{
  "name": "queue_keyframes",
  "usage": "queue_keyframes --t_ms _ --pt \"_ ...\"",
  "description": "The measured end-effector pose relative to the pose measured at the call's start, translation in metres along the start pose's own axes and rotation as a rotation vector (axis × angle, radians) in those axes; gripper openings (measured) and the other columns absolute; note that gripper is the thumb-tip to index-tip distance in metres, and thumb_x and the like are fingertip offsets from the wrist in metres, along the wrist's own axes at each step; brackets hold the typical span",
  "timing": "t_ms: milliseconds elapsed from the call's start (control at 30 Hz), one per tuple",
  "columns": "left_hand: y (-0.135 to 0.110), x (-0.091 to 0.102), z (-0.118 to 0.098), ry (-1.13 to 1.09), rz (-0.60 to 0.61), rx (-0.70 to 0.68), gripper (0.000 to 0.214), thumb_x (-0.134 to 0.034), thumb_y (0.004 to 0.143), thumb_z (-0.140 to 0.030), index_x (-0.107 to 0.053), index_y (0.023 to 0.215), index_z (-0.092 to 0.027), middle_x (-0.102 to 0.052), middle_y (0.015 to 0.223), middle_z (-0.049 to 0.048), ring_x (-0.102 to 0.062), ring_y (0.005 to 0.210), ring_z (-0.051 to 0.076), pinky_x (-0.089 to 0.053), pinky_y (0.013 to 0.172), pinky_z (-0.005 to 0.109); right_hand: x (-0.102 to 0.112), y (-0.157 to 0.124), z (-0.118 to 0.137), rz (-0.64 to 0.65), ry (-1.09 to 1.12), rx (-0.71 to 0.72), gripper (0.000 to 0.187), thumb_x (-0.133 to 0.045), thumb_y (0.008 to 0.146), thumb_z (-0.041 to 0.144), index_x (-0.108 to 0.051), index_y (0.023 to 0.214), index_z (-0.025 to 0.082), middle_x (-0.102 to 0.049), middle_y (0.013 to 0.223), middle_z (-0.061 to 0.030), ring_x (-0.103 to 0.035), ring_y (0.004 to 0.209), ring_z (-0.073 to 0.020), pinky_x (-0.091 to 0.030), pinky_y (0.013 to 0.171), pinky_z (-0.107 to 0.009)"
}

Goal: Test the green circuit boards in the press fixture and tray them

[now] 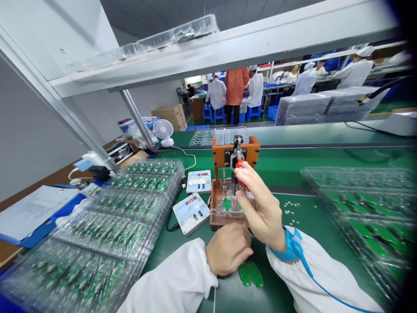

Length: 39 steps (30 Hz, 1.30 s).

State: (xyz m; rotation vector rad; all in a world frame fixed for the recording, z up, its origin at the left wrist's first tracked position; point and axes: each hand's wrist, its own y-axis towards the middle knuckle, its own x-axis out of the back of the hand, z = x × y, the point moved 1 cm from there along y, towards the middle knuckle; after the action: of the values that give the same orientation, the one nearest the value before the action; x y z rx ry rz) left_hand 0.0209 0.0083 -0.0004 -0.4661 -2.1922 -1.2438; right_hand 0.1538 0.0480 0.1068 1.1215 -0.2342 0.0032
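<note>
A brown test fixture (216, 219) stands in front of me on the green mat, with a toggle clamp and red-tipped lever (239, 163) on its upright. My right hand (260, 206) grips that lever, wrist in a blue strap. A small green circuit board (227, 204) lies under the fixture's clear plate. My left hand (228, 248) rests fisted on the mat just before the fixture's base; whether it holds anything is hidden. Another green board (250, 274) lies flat on the mat beside it.
Clear trays of green boards (107, 226) are stacked at the left, more trays (368, 204) at the right. Two small meters (191, 212) (199, 181) sit left of the fixture. A desk fan (163, 130) stands behind. People in white coats work at far benches.
</note>
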Motion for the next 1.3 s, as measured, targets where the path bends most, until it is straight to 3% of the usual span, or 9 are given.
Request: queue_keyframes --t_ms 100,200,300,367,433,500,667,1167,1300 --pt "0.002 0.027 0.007 -0.024 -0.199 0.056 0.049 -0.029 0.112 -0.046 -0.053 0.079 -0.02 -0.063 0.072 0.0057 -0.062 0.075 0.019 -0.052 0.072 0.035 0.001 0.001 0.0 0.015 0.014 0.006 0.07 -0.053 0.097 0.001 -0.046 0.155 0.039 -0.056 0.154 0.0023 -0.043 0.151 -0.0281 -0.045 0.124 -0.054" --pt "0.005 0.067 0.032 0.12 -0.239 0.256 0.049 -0.035 0.112 -0.042 -0.052 0.071 -0.02 -0.06 0.069 0.0042 -0.06 0.07 0.018 -0.05 0.069 0.034 0.001 0.003 0.0 0.016 0.02 0.013 0.071 -0.054 0.097 0.001 -0.044 0.156 0.038 -0.056 0.154 0.0019 -0.044 0.151 -0.0275 -0.046 0.124 -0.053" --pt "0.008 0.107 0.067 0.316 -0.013 0.565 0.021 -0.049 0.105 -0.03 -0.068 0.107 -0.02 -0.072 0.11 0.0092 -0.067 0.105 0.025 -0.054 0.094 0.042 0.001 0.003 0.0 0.019 0.013 0.021 0.071 -0.053 0.097 0.001 -0.044 0.156 0.038 -0.057 0.154 0.0011 -0.044 0.151 -0.0278 -0.047 0.123 -0.053" --pt "0.01 0.126 0.09 0.41 0.265 0.718 0.051 -0.072 0.089 -0.03 -0.06 0.138 -0.021 -0.05 0.154 0.0146 -0.042 0.146 0.038 -0.039 0.118 0.055 0.001 0.003 0.0 0.02 0.014 0.026 0.071 -0.053 0.097 0.001 -0.043 0.157 0.038 -0.056 0.154 0.0008 -0.044 0.151 -0.0282 -0.047 0.122 -0.054" --pt "0.012 0.137 0.107 0.446 0.536 0.822 0.09 -0.088 0.072 -0.038 -0.05 0.152 -0.022 -0.021 0.17 0.015 -0.009 0.157 0.047 -0.023 0.125 0.064 0.001 0.004 0.0 0.02 0.017 0.034 0.071 -0.053 0.097 0.001 -0.043 0.157 0.038 -0.056 0.154 0.0004 -0.044 0.151 -0.0283 -0.048 0.122 -0.054" --pt "0.014 0.141 0.119 0.434 0.707 0.861 0.112 -0.093 0.062 -0.05 -0.041 0.158 -0.024 -0.008 0.172 0.014 0.002 0.157 0.049 -0.017 0.125 0.067 0.002 0.004 0.0 0.023 0.016 0.041 0.071 -0.053 0.097 0.001 -0.042 0.158 0.038 -0.056 0.154 0.0001 -0.044 0.151 -0.0285 -0.048 0.121 -0.054" --pt "0.021 0.137 0.131 0.467 0.874 0.885 0.129 -0.091 0.056 -0.062 -0.03 0.163 -0.024 -0.002 0.172 0.0132 0.003 0.156 0.05 -0.014 0.125 0.067 0.004 0.005 0.0 0.038 0.012 0.04 0.071 -0.052 0.098 0.002 -0.042 0.158 0.038 -0.057 0.154 -0.0002 -0.045 0.15 -0.0289 -0.048 0.121 -0.055" --pt "0.03 0.142 0.121 0.49 0.925 0.954 0.133 -0.09 0.059 -0.058 -0.02 0.166 -0.019 0.001 0.172 0.0155 0.005 0.158 0.046 -0.014 0.127 0.063 0.002 0.004 0.001 0.033 0.016 0.039 0.07 -0.054 0.097 0.001 -0.043 0.157 0.036 -0.057 0.152 -0.0014 -0.045 0.15 -0.0284 -0.048 0.122 -0.054" --pt "0.032 0.148 0.118 0.505 1.018 1.026 0.139 -0.091 0.056 -0.059 -0.017 0.166 -0.018 0.001 0.172 0.0151 0.007 0.157 0.045 -0.01 0.129 0.059 0.001 0.005 0.0 0.032 0.02 0.051 0.069 -0.054 0.097 0.001 -0.044 0.157 0.034 -0.057 0.153 -0.0021 -0.044 0.151 -0.0275 -0.047 0.122 -0.053"
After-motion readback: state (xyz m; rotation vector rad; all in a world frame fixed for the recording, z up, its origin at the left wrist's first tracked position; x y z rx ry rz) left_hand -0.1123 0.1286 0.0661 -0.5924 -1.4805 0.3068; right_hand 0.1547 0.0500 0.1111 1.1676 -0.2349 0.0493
